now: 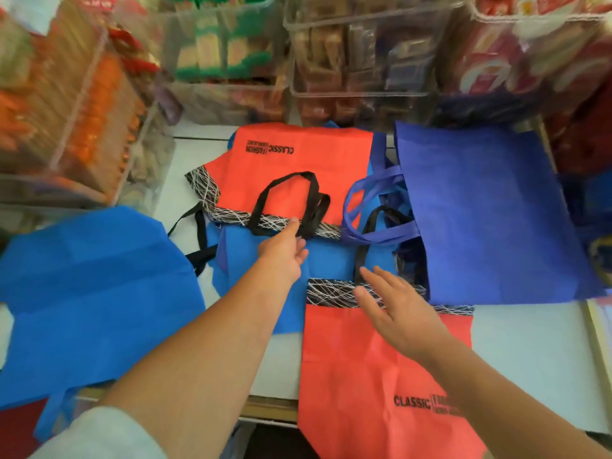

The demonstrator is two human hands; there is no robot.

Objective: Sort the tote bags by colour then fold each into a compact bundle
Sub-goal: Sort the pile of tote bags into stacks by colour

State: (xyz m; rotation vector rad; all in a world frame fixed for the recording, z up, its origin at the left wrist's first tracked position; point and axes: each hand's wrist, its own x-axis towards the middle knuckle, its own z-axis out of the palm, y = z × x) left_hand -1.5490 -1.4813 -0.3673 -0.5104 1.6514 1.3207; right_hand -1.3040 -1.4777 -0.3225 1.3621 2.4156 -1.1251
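Two red bags lie among blue ones on the counter [530, 346]. The far red bag [298, 160] rests at the back, partly on a mid blue bag [265, 270]. The near red bag [374, 366] lies in front, its lower end hanging over the counter's edge. A dark blue bag [490, 220] lies to the right and a left blue bag [92, 286] to the left.

The left hand [284, 250] reaches to the far red bag's patterned band, at the foot of its black handle [288, 193]. Its fingers curl there, but I cannot tell whether they pinch anything. The right hand [397, 313] is flat, fingers straight and spread over the near red bag's band, holding nothing. Whether it touches the band is unclear.

The bags look like thin non-woven cloth: light, limp and creased. They will likely slide easily on the smooth counter and drag a neighbour along. For lifting, the handle or the doubled top band seems the firmest hold. For folding, pinching the corners and pressing each fold flat with a palm should suit, since such cloth tends to spring open. The dark blue bag's loops overlap the far red bag's corner and could snag.
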